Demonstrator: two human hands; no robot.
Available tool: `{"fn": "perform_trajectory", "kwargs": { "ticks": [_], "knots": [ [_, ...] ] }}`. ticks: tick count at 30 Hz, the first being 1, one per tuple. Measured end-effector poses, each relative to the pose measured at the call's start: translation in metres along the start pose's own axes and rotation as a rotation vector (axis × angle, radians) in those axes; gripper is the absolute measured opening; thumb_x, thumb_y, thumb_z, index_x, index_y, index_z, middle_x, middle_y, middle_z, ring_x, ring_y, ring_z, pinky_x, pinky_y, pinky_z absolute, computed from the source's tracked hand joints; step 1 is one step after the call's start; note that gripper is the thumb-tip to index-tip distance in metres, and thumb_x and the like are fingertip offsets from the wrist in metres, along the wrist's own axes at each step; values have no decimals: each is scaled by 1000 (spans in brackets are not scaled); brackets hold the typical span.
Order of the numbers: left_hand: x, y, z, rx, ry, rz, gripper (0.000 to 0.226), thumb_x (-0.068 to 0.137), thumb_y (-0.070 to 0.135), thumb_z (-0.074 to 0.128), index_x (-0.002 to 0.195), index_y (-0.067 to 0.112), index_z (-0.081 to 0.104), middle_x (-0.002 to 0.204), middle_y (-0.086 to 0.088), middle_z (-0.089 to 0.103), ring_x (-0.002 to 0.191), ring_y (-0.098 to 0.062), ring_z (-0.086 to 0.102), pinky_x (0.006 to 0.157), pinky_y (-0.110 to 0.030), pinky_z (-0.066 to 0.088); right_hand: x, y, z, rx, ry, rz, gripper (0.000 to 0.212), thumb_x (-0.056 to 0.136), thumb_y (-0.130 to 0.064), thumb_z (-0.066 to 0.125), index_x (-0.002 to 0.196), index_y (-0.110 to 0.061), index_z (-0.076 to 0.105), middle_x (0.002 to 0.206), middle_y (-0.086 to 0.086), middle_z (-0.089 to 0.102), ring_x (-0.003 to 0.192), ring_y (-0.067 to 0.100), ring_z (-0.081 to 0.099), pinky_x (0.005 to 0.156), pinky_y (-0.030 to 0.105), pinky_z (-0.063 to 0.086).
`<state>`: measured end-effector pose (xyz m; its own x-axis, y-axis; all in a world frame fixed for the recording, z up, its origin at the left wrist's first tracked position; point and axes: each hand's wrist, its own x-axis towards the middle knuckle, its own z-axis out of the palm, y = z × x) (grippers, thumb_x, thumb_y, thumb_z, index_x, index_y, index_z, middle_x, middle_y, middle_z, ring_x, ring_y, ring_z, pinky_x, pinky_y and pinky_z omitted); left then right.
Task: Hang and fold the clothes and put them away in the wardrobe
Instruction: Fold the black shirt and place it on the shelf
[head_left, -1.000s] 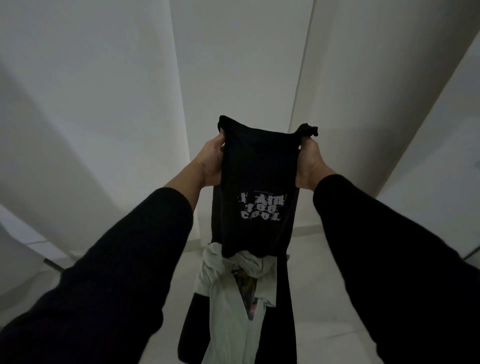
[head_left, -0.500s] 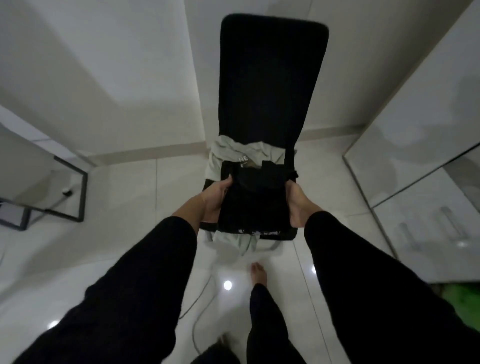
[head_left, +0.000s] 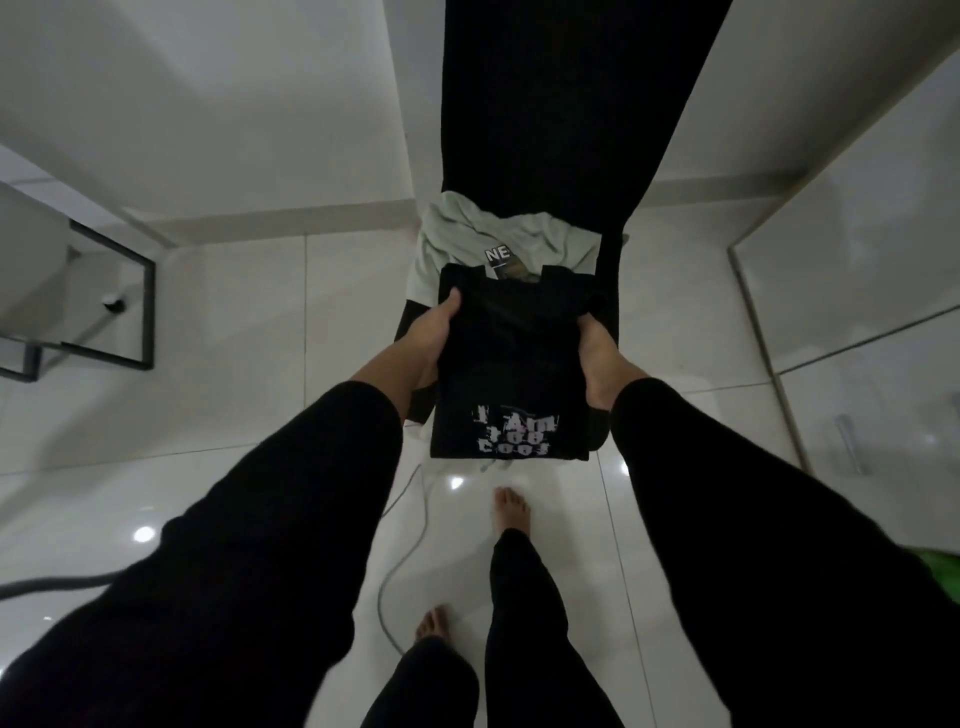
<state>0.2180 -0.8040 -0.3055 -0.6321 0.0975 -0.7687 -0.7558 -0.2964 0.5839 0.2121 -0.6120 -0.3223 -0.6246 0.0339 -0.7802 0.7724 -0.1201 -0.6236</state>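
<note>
Shirt (head_left: 511, 374) between both hands, over chair (head_left: 566, 104)

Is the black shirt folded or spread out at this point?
Folded. The black shirt is a compact rectangle, held at its sides by the left hand and right hand.

The top of the black chair back (head_left: 566, 104) was cut off by the upper edge. The folded black T-shirt (head_left: 511, 364) hid most of the chair seat and part of the pale green garment (head_left: 441, 244) beneath it. A label on that garment (head_left: 497, 255) showed only "NE"; the rest was covered. The fingers of the left hand (head_left: 423, 338) and right hand (head_left: 602, 358) lay out of sight under the shirt. Its white print (head_left: 514, 431) was blurred. The grey cable (head_left: 400, 561) vanished behind a leg.
</note>
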Motion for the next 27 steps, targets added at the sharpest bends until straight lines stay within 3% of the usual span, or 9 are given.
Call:
{"fn": "perform_trajectory", "kwargs": {
  "ticks": [2,4,6,8,11,13,19,23,27],
  "knots": [
    [34,16,5,11,103,56,61,93,52,45,137,9,45,131,-12,56,113,-29,58,99,-40,47,32,-22,4,-67,73,-11,75,86,-64,43,141,-14,42,137,13,51,125,30,49,111,43,34],
    [68,27,9,130,221,123,60,95,46,44,145,15,31,139,-12,48,118,-30,53,103,-43,44,61,-41,5,-182,197,-107,59,97,-41,41,147,-12,29,142,16,43,130,31,43,112,43,32],
    [95,28,9,300,345,158,62,96,40,46,149,22,19,143,-11,42,123,-31,48,104,-38,41,86,-48,1,-245,286,-174,58,98,-19,45,149,-13,18,139,17,43,126,32,44,110,41,33],
    [115,16,4,441,437,149,63,94,36,50,148,20,21,142,-12,43,124,-30,47,101,-33,40,108,-43,-10,-330,305,-166,60,95,-13,48,148,-10,19,135,17,45,123,32,47,108,39,36],
    [136,-20,-8,614,529,30,64,88,34,58,142,12,32,140,-15,44,125,-32,46,103,-35,38,134,-21,-28,-461,283,-75,43,87,-18,57,126,-5,44,118,15,55,114,35,55,100,40,46],
    [143,-45,-13,662,557,-75,70,86,38,60,143,10,30,142,-17,37,129,-34,40,108,-40,34,142,-7,-33,-490,282,-12,50,83,-23,63,124,2,50,116,14,59,107,33,59,95,39,50],
    [144,-85,-23,620,640,-61,69,84,50,61,135,11,36,134,-15,42,122,-32,47,102,-41,41,151,11,-31,-477,268,64,76,73,-38,76,132,-4,45,119,13,60,101,30,62,91,39,53],
    [139,-99,-33,671,587,-89,79,80,64,55,135,9,38,131,-14,51,120,-32,50,100,-39,41,157,14,-27,-435,220,87,66,77,-37,74,127,-2,48,114,7,58,96,20,56,80,31,48],
    [130,-109,-44,731,511,-148,85,78,70,53,135,8,40,130,-13,53,119,-32,51,97,-37,41,161,17,-24,-517,268,1,87,62,-52,76,132,-7,49,129,12,54,112,29,55,95,38,49]
  ]
}}
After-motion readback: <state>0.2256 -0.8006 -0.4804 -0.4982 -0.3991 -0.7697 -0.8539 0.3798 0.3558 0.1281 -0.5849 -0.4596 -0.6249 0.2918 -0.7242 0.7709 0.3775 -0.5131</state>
